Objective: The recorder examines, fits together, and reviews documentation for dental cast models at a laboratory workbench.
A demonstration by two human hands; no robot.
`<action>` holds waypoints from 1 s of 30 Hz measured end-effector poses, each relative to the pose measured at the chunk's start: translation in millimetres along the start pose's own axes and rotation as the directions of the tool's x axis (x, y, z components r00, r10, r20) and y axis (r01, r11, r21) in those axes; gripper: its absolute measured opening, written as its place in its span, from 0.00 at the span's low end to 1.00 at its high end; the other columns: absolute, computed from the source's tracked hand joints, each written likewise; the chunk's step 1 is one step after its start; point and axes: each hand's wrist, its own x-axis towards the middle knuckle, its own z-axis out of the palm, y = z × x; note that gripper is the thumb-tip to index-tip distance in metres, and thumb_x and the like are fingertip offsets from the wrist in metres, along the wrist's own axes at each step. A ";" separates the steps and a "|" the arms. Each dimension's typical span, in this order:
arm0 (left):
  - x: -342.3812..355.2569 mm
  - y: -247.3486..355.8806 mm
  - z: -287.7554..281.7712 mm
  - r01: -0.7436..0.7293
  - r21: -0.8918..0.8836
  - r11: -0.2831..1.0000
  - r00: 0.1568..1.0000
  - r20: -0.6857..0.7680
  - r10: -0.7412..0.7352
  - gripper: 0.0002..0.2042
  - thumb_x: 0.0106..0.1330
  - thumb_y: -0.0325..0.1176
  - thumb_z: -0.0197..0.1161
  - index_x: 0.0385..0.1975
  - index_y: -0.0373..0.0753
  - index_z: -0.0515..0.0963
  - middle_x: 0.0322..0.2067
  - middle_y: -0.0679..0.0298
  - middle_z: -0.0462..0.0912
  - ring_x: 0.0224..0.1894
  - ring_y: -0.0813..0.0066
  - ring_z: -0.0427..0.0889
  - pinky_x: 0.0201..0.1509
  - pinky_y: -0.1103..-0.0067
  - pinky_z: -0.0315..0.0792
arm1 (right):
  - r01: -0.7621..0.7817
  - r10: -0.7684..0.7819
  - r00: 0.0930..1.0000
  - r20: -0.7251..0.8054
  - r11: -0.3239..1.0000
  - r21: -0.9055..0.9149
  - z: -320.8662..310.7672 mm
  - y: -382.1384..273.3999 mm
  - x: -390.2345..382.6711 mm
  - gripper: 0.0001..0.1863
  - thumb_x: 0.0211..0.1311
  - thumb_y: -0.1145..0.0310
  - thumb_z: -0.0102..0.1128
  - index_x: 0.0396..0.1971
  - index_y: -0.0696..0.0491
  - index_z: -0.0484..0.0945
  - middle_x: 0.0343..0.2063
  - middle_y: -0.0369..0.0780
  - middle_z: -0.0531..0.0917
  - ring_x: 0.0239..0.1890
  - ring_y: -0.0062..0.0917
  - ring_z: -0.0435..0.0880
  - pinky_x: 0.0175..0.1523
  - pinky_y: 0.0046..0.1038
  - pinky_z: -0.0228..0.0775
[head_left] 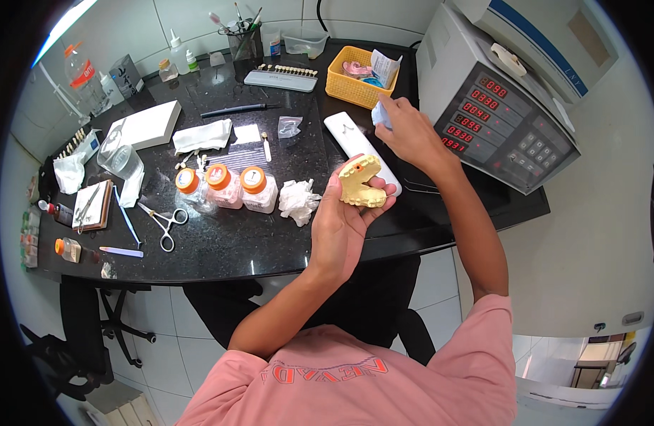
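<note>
One yellowish dental cast [355, 186] I cradle in my left hand [338, 231], right of frame centre, a pale blue piece [381, 116] I pinch in my right hand [412, 135], above it, near the yellow basket [339, 85] on the bench [213, 259].

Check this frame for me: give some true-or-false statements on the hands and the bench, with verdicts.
1. The left hand holds a pale yellow dental cast. True.
2. Three orange-lidded jars stand to the right of the cast. False: they stand to its left.
3. The right hand grips a pale blue item. True.
4. The yellow basket is empty. False: several things lie in it.
5. The grey machine's displays are dark. False: they show lit red digits.
</note>
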 end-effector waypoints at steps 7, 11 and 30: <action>-2.3 2.3 -0.4 -0.012 0.026 1.000 0.999 0.030 0.011 0.24 0.77 0.47 0.32 0.62 0.35 0.60 0.46 0.55 0.76 0.52 0.60 0.77 0.60 0.67 0.70 | 0.009 0.011 0.990 0.138 0.990 -0.141 9.4 2.9 3.3 0.29 0.57 0.65 0.58 0.59 0.59 0.68 0.44 0.54 0.76 0.46 0.47 0.79 0.52 0.41 0.70; -3.2 1.1 5.6 -0.040 -0.014 0.999 0.997 0.065 0.041 0.26 0.77 0.48 0.32 0.66 0.38 0.57 0.46 0.57 0.75 0.53 0.61 0.76 0.62 0.67 0.68 | 0.054 -0.031 0.993 0.113 0.976 -0.211 9.6 8.7 4.9 0.27 0.54 0.65 0.59 0.55 0.59 0.72 0.39 0.54 0.79 0.42 0.47 0.80 0.50 0.42 0.72; -4.5 -4.4 10.8 -0.125 0.195 0.973 0.991 0.073 0.113 0.24 0.73 0.33 0.47 0.67 0.34 0.57 0.58 0.50 0.71 0.62 0.66 0.71 0.66 0.72 0.63 | -0.165 0.040 0.856 -0.516 0.966 -0.199 -215.5 71.9 -9.1 0.09 0.58 0.66 0.62 0.34 0.54 0.85 0.28 0.43 0.86 0.31 0.33 0.84 0.40 0.30 0.74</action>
